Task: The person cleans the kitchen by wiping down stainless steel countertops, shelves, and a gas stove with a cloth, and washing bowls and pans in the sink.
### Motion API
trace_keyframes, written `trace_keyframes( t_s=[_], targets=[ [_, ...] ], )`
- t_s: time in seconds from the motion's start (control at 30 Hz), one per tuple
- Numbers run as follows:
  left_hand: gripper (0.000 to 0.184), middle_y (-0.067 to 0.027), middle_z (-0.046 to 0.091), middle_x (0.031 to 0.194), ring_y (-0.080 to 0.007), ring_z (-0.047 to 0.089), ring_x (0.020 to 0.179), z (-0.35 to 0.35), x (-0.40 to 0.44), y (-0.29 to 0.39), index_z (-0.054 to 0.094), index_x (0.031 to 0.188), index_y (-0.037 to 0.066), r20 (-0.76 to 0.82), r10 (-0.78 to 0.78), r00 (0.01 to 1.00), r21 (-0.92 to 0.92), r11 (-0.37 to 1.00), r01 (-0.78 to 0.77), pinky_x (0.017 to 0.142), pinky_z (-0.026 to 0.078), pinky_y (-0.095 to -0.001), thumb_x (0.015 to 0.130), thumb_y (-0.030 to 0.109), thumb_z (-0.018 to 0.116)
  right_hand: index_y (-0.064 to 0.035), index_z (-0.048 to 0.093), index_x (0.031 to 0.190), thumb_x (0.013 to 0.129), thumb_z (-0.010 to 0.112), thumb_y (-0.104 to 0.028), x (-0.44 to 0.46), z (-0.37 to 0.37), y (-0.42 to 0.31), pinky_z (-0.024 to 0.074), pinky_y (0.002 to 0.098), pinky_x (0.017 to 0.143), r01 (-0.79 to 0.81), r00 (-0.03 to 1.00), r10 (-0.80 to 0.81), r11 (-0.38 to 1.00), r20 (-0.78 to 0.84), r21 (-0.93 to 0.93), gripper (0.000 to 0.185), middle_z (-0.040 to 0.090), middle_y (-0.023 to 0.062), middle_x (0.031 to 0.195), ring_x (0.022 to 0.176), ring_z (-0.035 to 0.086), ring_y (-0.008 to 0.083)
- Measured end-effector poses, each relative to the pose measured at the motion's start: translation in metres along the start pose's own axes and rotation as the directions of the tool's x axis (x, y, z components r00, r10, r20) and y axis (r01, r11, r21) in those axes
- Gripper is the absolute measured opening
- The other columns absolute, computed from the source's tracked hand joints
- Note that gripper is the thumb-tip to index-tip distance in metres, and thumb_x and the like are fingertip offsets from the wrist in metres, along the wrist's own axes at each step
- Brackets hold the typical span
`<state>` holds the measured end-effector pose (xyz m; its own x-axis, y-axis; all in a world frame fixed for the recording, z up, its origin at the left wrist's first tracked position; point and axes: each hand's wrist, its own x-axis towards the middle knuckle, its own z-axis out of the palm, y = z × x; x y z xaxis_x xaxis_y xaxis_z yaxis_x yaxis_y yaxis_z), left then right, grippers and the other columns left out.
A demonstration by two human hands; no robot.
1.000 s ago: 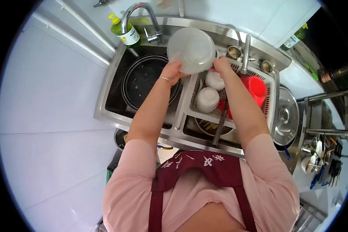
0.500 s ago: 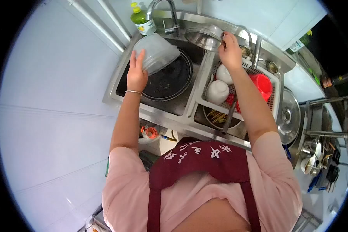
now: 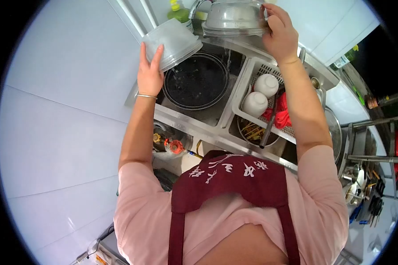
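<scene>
Plastic tub (image 3: 169, 43) was held by my left hand (image 3: 150, 76), over the left back corner of the sink (image 3: 225, 130). My right hand (image 3: 281, 36) gripped a metal bowl (image 3: 234, 18) above the back edge. Black pan (image 3: 197, 81) lay inside.
</scene>
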<state>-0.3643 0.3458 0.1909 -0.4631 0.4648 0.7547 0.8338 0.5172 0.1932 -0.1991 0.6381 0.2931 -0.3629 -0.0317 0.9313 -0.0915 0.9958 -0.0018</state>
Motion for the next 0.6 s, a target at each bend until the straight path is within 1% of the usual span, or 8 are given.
trace_keyframes(
  t_s=[0.07, 0.1, 0.17, 0.27, 0.4, 0.47, 0.5, 0.6],
  targets=[
    [0.073, -0.0281, 0.03, 0.136, -0.0437, 0.048, 0.11, -0.004, 0.003, 0.0, 0.047, 0.128, 0.026, -0.019, 0.045, 0.999, 0.004, 0.999, -0.045, 0.082, 0.049, -0.0411, 0.066, -0.011, 0.052, -0.0022, 0.054, 0.092, 0.072, 0.053, 0.005, 0.01, -0.004, -0.003, 0.0497, 0.0374, 0.071, 0.128, 0.991, -0.125, 0.99, -0.048, 0.063, 0.022, 0.056, 0.0177, 0.107, 0.089, 0.058, 0.0334],
    [0.073, -0.0281, 0.03, 0.136, -0.0437, 0.048, 0.11, -0.006, 0.006, -0.002, 0.047, 0.128, 0.026, -0.02, 0.044, 0.999, 0.005, 0.999, -0.044, 0.082, 0.049, -0.0411, 0.066, -0.011, 0.052, -0.0022, 0.054, 0.092, 0.072, 0.053, 0.005, 0.014, -0.005, -0.004, 0.0497, 0.0374, 0.071, 0.129, 0.991, -0.126, 0.99, -0.049, 0.064, 0.022, 0.056, 0.0177, 0.107, 0.089, 0.058, 0.0334],
    [0.074, -0.0281, 0.03, 0.136, -0.0435, 0.05, 0.108, -0.009, 0.011, -0.005, 0.047, 0.127, 0.027, -0.056, 0.136, 0.989, 0.024, 0.991, -0.135, 0.079, 0.05, -0.0399, 0.065, -0.012, 0.053, -0.0013, 0.054, 0.092, 0.072, 0.052, 0.007, 0.021, -0.007, -0.004, 0.0495, 0.0364, 0.071, 0.204, 0.976, -0.202, 0.979, -0.086, 0.006, 0.022, 0.057, 0.0183, 0.104, 0.085, 0.058, 0.0338],
    [0.076, -0.0281, 0.03, 0.136, -0.0436, 0.049, 0.109, -0.016, 0.018, -0.004, 0.047, 0.127, 0.028, -0.03, 0.097, 0.995, -0.019, 0.995, -0.098, 0.081, 0.05, -0.0391, 0.064, -0.012, 0.054, -0.0001, 0.054, 0.092, 0.071, 0.052, 0.007, 0.031, -0.011, -0.004, 0.0495, 0.0357, 0.071, 0.247, 0.964, -0.243, 0.969, -0.109, 0.016, 0.022, 0.056, 0.0179, 0.105, 0.085, 0.058, 0.0338],
    [0.077, -0.0279, 0.03, 0.137, -0.0435, 0.047, 0.112, -0.025, 0.03, -0.005, 0.047, 0.127, 0.029, -0.03, 0.106, 0.994, -0.047, 0.993, -0.108, 0.084, 0.048, -0.0392, 0.063, -0.013, 0.055, 0.0006, 0.055, 0.097, 0.076, 0.052, 0.005, 0.043, -0.02, -0.013, 0.0489, 0.0335, 0.07, 0.229, 0.968, -0.223, 0.972, -0.12, 0.045, 0.022, 0.057, 0.0158, 0.103, 0.085, 0.058, 0.0293],
    [0.077, -0.028, 0.03, 0.137, -0.043, 0.046, 0.113, -0.034, 0.043, -0.002, 0.047, 0.127, 0.029, 0.005, 0.132, 0.991, -0.042, 0.99, -0.132, 0.086, 0.047, -0.0392, 0.063, -0.013, 0.054, 0.0006, 0.055, 0.102, 0.081, 0.05, 0.003, 0.048, -0.023, -0.01, 0.0478, 0.029, 0.068, 0.045, 0.995, -0.024, 0.976, -0.102, 0.211, 0.022, 0.057, 0.0138, 0.1, 0.083, 0.058, 0.0238],
    [0.077, -0.028, 0.03, 0.137, -0.043, 0.046, 0.113, -0.038, 0.051, -0.004, 0.047, 0.127, 0.029, 0.006, 0.133, 0.991, -0.044, 0.99, -0.133, 0.086, 0.047, -0.0392, 0.063, -0.013, 0.054, 0.0006, 0.055, 0.102, 0.081, 0.05, 0.003, 0.052, -0.023, -0.009, 0.0478, 0.029, 0.068, 0.043, 0.995, -0.023, 0.977, -0.101, 0.209, 0.022, 0.057, 0.0138, 0.1, 0.083, 0.058, 0.0238],
    [0.075, -0.0274, 0.03, 0.137, -0.0421, 0.047, 0.112, -0.054, 0.077, -0.004, 0.049, 0.126, 0.028, -0.067, 0.243, 0.968, 0.021, 0.97, -0.242, 0.084, 0.048, -0.039, 0.064, -0.013, 0.055, 0.0, 0.055, 0.107, 0.084, 0.049, 0.002, 0.068, -0.031, -0.013, 0.0463, 0.0247, 0.065, 0.086, 0.987, -0.041, 0.953, -0.157, 0.29, 0.023, 0.057, 0.0116, 0.099, 0.08, 0.057, 0.0205]
  ],
)
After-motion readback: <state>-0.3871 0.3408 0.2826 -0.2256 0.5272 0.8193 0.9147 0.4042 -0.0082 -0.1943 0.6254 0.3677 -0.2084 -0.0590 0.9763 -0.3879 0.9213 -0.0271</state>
